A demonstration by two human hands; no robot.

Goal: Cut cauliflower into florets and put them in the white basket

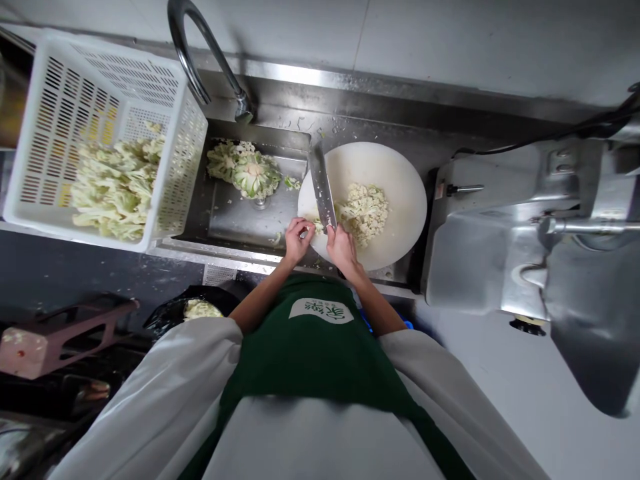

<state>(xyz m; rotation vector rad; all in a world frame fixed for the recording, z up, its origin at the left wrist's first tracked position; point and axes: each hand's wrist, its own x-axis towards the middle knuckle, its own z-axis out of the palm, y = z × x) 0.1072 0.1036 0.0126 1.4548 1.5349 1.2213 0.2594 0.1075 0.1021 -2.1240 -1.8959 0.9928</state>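
Observation:
My right hand [343, 249] is wrapped round the handle of a cleaver [321, 185], whose broad blade points away from me over the left part of a round white cutting board [405, 173]. At the board's near left edge, my left hand [298, 239] has its fingers curled in a pinch beside a small pale green-white piece; whether it grips that piece cannot be made out. Cut cauliflower florets [369, 212] lie heaped on the board, just right of the blade. To the left, cauliflower heads [256, 175] rest in the steel sink [235, 223].
A white plastic basket [173, 153] holding cauliflower pieces [117, 183] stands left of the sink. Above the sink arches a faucet [210, 47]. A metal slicing machine [470, 260] is close on the right. Below left sits a black bag [173, 310] with pale scraps inside.

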